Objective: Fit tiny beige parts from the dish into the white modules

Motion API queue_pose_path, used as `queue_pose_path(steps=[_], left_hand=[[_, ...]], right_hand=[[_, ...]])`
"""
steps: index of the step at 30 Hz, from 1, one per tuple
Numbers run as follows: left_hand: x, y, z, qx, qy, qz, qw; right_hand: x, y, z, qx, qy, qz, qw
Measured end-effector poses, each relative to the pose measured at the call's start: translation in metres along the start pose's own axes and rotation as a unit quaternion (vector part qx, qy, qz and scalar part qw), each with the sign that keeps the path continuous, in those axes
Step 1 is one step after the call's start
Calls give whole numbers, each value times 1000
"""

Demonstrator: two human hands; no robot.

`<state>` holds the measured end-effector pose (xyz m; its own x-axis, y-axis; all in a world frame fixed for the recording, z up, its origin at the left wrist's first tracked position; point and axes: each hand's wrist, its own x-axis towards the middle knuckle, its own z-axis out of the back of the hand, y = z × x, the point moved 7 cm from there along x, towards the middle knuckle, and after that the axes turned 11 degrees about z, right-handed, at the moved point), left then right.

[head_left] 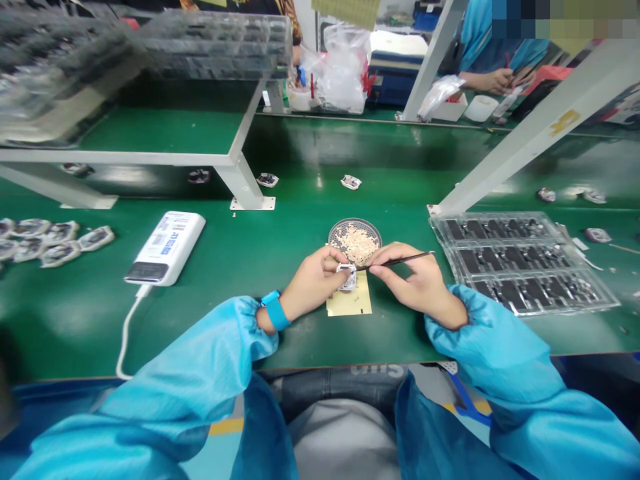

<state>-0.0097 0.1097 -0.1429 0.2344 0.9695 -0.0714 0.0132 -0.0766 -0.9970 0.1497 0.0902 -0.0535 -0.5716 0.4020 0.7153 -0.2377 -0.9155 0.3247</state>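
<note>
Green worktop (320, 340) ends at its front edge just below my wrists; my left hand (313, 283) pinches a small white part (347, 277) above a tan card (349, 300), my right hand (415, 277) closes on slim tweezers (400, 261), tip at the part.

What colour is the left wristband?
The wristband is bright blue, best seen in the head view.

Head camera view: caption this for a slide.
Left hand holds a white part, right hand holds a thin tool to it, above a yellow card beside a round mesh tray.
</note>
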Motion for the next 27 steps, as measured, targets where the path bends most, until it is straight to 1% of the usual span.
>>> queue_pose_path(steps=[7,12,18,22,25,27], left_hand=[[0,1,0,-11,3,2,1000],[0,2,1,-12,-3,-2,1000],[1,2,0,-15,-2,3,1000],[1,2,0,-14,4,-3,1000],[0,1,0,-20,15,-3,1000],[0,1,1,-27,18,-1,999]], right_hand=[[1,2,-2,-1,11,10,1000],[0,1,-4,-19,18,12,1000],[0,3,-2,-22,8,23,999],[0,4,-5,-25,18,30,999],[0,3,-5,-44,20,25,999],[-1,2,-3,-40,10,13,999]])
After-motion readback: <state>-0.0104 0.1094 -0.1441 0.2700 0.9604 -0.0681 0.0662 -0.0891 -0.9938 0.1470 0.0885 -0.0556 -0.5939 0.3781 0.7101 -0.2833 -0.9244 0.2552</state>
